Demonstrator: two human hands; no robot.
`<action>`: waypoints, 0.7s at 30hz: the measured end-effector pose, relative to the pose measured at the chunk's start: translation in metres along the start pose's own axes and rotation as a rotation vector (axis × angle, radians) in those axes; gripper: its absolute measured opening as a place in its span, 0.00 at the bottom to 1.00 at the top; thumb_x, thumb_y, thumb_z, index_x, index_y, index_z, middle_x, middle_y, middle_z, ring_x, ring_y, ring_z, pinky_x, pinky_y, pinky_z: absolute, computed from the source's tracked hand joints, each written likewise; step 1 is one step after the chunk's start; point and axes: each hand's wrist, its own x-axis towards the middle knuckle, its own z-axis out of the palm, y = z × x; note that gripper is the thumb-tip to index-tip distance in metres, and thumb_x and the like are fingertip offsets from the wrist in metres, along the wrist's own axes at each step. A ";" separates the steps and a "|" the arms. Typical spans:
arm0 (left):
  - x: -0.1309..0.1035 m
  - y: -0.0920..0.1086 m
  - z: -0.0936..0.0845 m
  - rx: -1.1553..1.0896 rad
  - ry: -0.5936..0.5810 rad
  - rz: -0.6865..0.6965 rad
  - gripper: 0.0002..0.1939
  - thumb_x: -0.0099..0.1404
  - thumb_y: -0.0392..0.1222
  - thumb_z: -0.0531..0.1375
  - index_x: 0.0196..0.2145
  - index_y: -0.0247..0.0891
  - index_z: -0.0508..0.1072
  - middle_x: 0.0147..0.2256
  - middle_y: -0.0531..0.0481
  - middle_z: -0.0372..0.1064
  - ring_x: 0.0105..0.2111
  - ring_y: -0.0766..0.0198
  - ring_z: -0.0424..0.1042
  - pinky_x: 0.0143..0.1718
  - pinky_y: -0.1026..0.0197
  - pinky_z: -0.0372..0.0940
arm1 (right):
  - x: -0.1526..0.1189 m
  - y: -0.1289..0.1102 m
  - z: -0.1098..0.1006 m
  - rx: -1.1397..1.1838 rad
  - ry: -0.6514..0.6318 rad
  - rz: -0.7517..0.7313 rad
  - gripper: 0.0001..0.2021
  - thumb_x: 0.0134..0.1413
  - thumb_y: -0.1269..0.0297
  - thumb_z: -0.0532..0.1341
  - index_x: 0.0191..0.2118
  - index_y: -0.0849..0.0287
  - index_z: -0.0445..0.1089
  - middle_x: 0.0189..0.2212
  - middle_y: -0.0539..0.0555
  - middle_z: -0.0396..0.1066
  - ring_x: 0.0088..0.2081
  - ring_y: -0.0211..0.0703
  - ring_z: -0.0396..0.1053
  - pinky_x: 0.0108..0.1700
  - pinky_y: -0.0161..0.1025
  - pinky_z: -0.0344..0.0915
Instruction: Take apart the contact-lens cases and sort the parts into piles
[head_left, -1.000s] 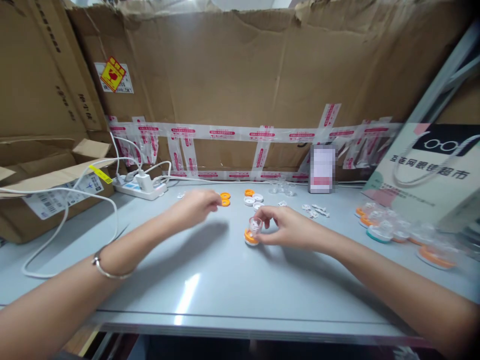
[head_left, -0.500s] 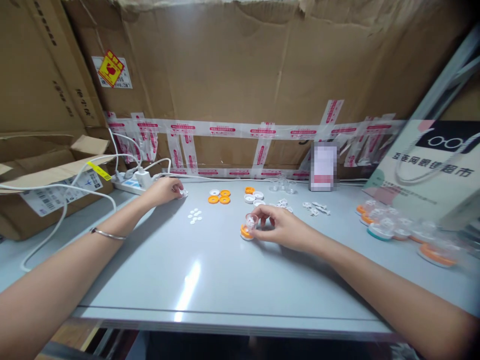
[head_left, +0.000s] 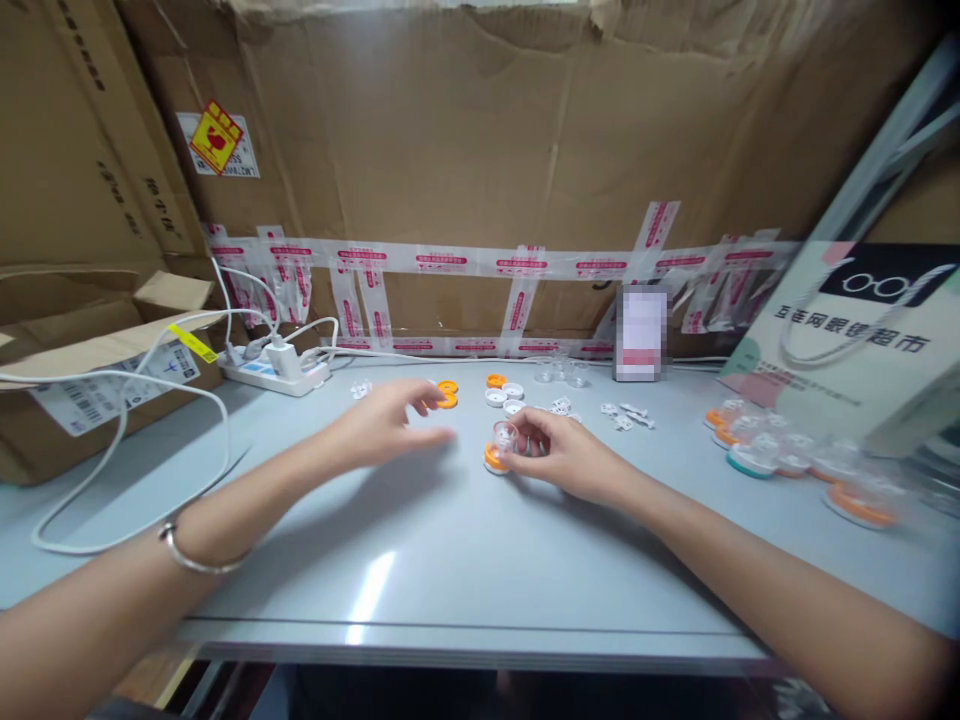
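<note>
My right hand [head_left: 559, 450] grips a small clear plastic cup [head_left: 506, 436] between thumb and fingers. Small white pieces show inside the cup, which rests on an orange ring with a white base [head_left: 495, 460]. My left hand [head_left: 394, 420] hovers to the left, thumb and fingers apart, with nothing visible between them. Just behind its fingertips lie orange rings [head_left: 448, 388], partly covered by the hand. White rings [head_left: 513, 391] and another orange ring [head_left: 496, 381] sit behind the cup. A few small white parts [head_left: 361, 388] lie beyond my left wrist.
White cut-out pieces [head_left: 628, 416], clear cups [head_left: 559, 370] and a phone [head_left: 641, 335] are at the back. Assembled pieces [head_left: 754, 455] stand at right beside a paper bag [head_left: 862, 350]. A power strip [head_left: 300, 380], cables and an open carton [head_left: 90, 400] occupy the left.
My left hand has moved right from the small white parts towards the cup, its fingers spreading, and now covers the small white discs. My right hand has stayed on the cup.
</note>
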 end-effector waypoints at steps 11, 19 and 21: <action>0.000 0.025 0.067 -0.095 0.028 0.045 0.13 0.54 0.49 0.58 0.28 0.36 0.64 0.28 0.52 0.64 0.28 0.65 0.63 0.28 0.64 0.57 | 0.001 0.000 0.016 0.115 0.046 0.005 0.11 0.45 0.57 0.60 0.33 0.58 0.62 0.22 0.46 0.60 0.24 0.34 0.58 0.25 0.32 0.55; -0.003 0.024 0.066 -0.211 -0.025 0.015 0.13 0.51 0.48 0.61 0.28 0.36 0.66 0.29 0.52 0.65 0.29 0.66 0.64 0.28 0.65 0.57 | 0.005 0.003 0.023 0.128 0.085 0.009 0.18 0.36 0.51 0.65 0.27 0.58 0.60 0.20 0.45 0.58 0.23 0.34 0.55 0.23 0.31 0.51; -0.002 0.022 0.066 -0.263 -0.062 0.002 0.12 0.51 0.47 0.61 0.29 0.36 0.67 0.29 0.53 0.65 0.29 0.66 0.64 0.28 0.66 0.57 | 0.005 0.001 0.022 0.137 0.092 0.011 0.17 0.36 0.52 0.65 0.26 0.58 0.59 0.19 0.44 0.56 0.22 0.33 0.54 0.23 0.31 0.50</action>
